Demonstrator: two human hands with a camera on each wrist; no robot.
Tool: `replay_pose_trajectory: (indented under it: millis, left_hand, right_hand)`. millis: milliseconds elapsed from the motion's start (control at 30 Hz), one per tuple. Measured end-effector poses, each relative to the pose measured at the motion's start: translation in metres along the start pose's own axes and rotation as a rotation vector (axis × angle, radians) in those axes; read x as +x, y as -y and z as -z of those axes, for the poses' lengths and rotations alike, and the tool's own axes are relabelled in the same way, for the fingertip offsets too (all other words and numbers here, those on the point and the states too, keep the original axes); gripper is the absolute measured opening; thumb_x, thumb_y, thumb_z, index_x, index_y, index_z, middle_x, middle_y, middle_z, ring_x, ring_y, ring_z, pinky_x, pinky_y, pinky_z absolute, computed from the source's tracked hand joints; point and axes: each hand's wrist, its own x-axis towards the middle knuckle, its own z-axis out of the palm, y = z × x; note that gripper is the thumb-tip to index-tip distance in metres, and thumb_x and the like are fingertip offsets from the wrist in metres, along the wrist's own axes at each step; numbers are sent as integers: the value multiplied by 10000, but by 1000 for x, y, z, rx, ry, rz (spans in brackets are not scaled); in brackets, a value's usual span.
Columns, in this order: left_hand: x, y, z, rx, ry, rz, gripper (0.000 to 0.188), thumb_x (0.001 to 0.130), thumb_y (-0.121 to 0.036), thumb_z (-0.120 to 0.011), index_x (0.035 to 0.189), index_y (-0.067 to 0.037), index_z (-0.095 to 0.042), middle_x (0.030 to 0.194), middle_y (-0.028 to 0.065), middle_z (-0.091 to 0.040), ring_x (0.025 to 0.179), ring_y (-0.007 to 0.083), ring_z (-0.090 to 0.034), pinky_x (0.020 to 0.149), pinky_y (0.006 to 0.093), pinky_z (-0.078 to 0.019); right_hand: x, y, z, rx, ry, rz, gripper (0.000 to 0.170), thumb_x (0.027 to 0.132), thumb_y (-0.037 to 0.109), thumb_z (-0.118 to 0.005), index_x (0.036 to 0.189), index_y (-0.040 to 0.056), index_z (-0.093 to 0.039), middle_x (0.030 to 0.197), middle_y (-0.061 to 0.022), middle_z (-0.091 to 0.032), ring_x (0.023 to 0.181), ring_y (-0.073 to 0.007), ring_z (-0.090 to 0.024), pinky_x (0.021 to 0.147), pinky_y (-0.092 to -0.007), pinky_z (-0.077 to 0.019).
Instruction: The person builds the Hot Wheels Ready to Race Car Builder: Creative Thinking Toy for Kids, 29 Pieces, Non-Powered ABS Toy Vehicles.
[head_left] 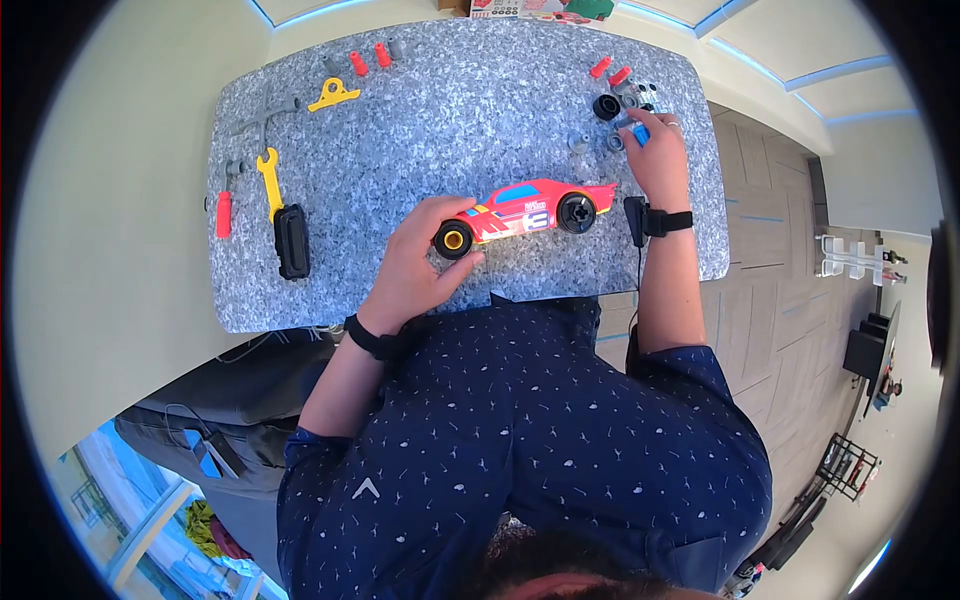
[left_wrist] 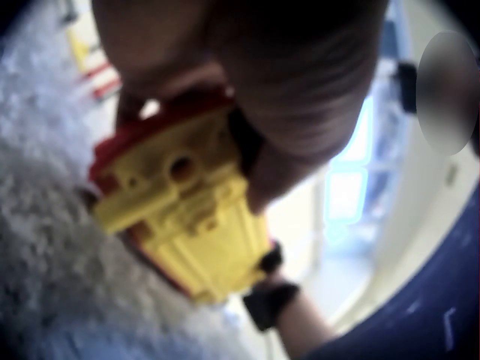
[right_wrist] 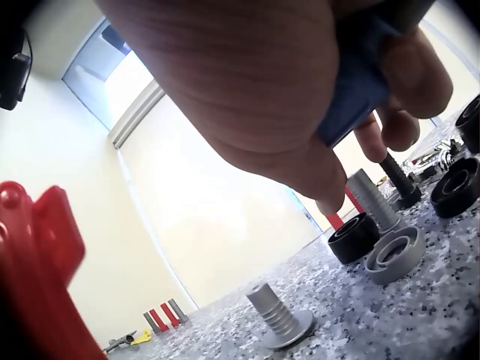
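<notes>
The left hand (head_left: 412, 262) grips the front end of a red toy car (head_left: 525, 208), its fingers curled over the hood and its thumb on the opposite edge, with the front wheel (head_left: 453, 240) between them. The car's side faces up, showing a blue window and a number 3, while the rear wheel (head_left: 577, 213) lies well away from the fingers, towards the right forearm. In the left wrist view the yellow underside (left_wrist: 199, 217) shows just beside the fingers; whether the car touches the tabletop (head_left: 450, 120) cannot be told. The right hand (head_left: 660, 155) is at the far right of the table, its fingers curled round a blue piece (right_wrist: 358, 86), whose full shape they hide. Near its fingertips stand a grey bolt (right_wrist: 373, 199), a black ring (right_wrist: 355, 238) and a grey ring (right_wrist: 396, 255); a pale grey peg (right_wrist: 279, 316) lies nearer the right wrist camera. At the table's left are a yellow wrench (head_left: 268, 185), its lower end at a black block (head_left: 292, 242), and a red-handled tool (head_left: 224, 214).
</notes>
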Motion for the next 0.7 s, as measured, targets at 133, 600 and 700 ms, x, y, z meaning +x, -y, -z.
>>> replay_pose_trajectory:
  millis: [133, 600, 700]
  left_hand:
    - [0, -2, 4, -15, 15, 25, 672, 860, -138, -951, 1469, -57, -680, 1435, 168, -721, 1324, 341, -713, 1128, 435, -555]
    - [-2, -1, 6, -55, 47, 75, 721, 847, -178, -975, 1489, -51, -672, 1447, 151, -709, 1327, 307, -706, 1128, 414, -547]
    - [0, -1, 5, -45, 42, 38, 734, 844, -196, -985, 1492, -52, -671, 1450, 144, -709, 1328, 301, -704, 1133, 413, -543]
  right_hand:
    - [9, -8, -2, 6, -28, 46, 364, 939, 208, -881, 1290, 131, -822, 1239, -213, -749, 1132, -425, -745, 962, -504, -615]
    - [-16, -45, 23, 50, -16, -110, 334, 882, 210, -931, 1177, 92, -828, 1076, -179, -840, 1004, -374, -803, 896, -459, -619]
    - [-22, -22, 9, 73, 40, -31, 378, 863, 245, -956, 1167, 69, -816, 1109, -180, -830, 1020, -400, -790, 905, -477, -615]
